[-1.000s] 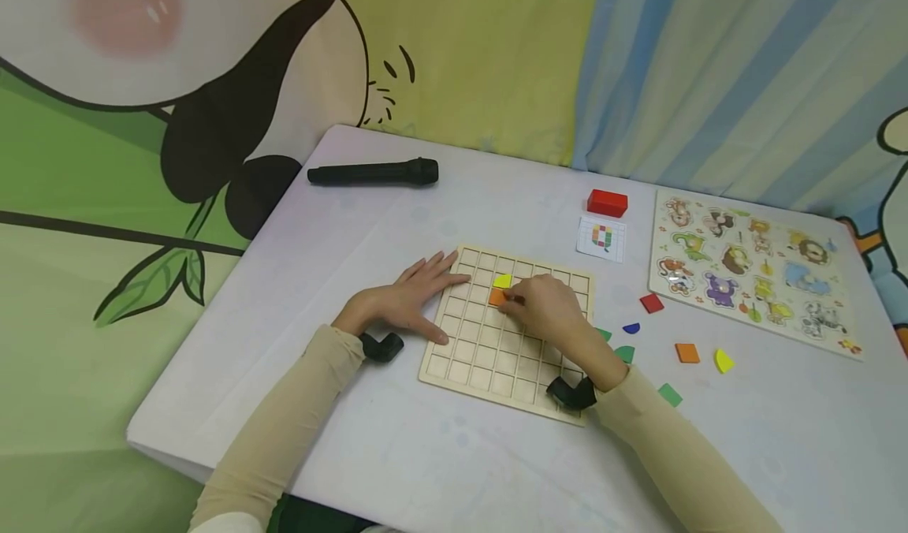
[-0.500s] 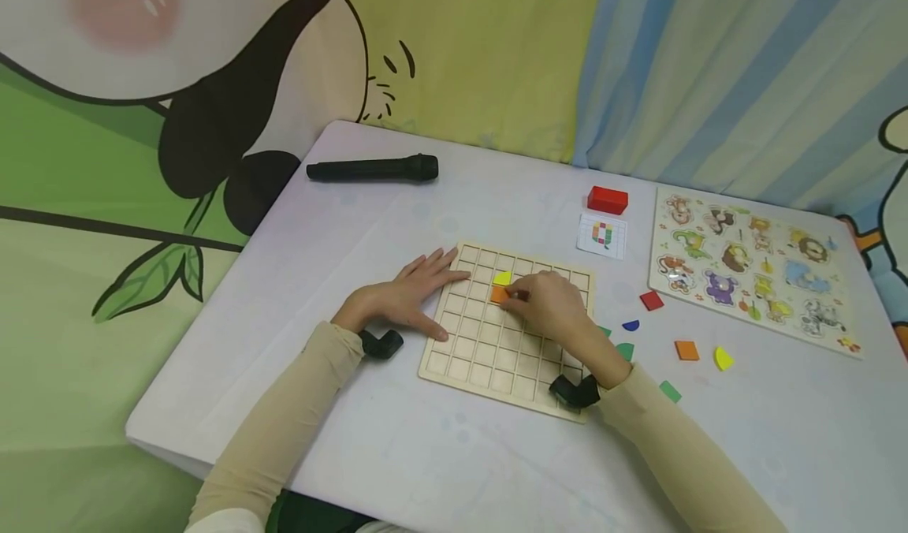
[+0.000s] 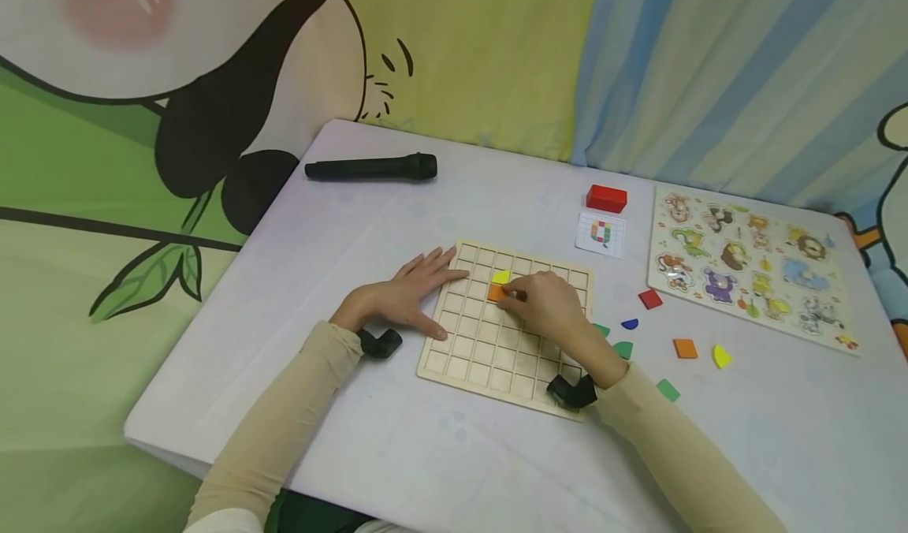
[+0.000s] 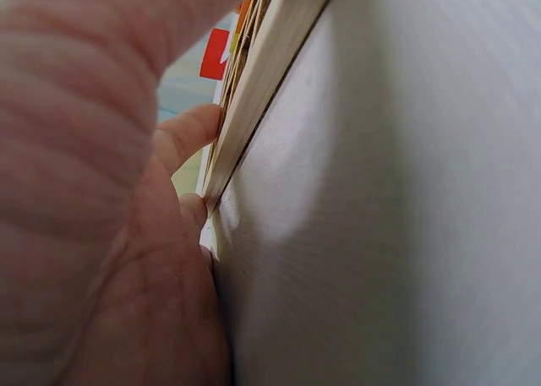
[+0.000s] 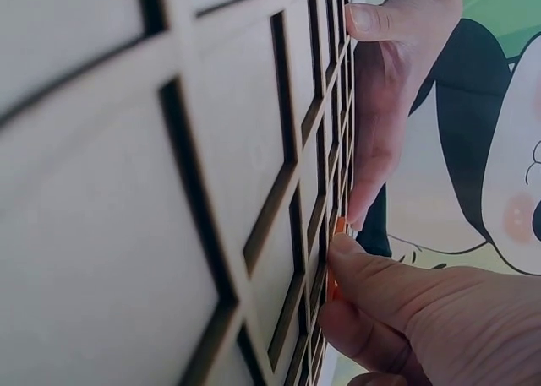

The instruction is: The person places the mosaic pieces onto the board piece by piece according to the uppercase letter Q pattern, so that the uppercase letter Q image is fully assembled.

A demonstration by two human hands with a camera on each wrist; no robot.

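Wooden, the one grid board (image 3: 483, 352) lies on the counter (image 3: 440, 470); the left hand (image 3: 406, 300) rests at its left edge, fingers wide. On it, the right hand (image 3: 549, 306) narrowly pinches one orange square (image 3: 494, 292), probably light and stiff, best taken by its edges; just beyond sits one yellow tile (image 3: 500, 277). Rightward lie three green pieces (image 3: 668, 390), one loose orange tile (image 3: 685, 348), one yellow wedge (image 3: 721, 356), one blue half-disc (image 3: 630, 324), one red tile (image 3: 649, 299). Farther: one card (image 3: 587, 241), one red block (image 3: 606, 199).

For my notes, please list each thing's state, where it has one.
Wooden grid board: mostly unfilled
Left hand: spread, touching board
Right hand: curled, touching orange tile
Yellow tile: on board
Microphone: lying
Pattern card: face up
Red block: lying flat
Animal puzzle: face up
Loose pieces: scattered
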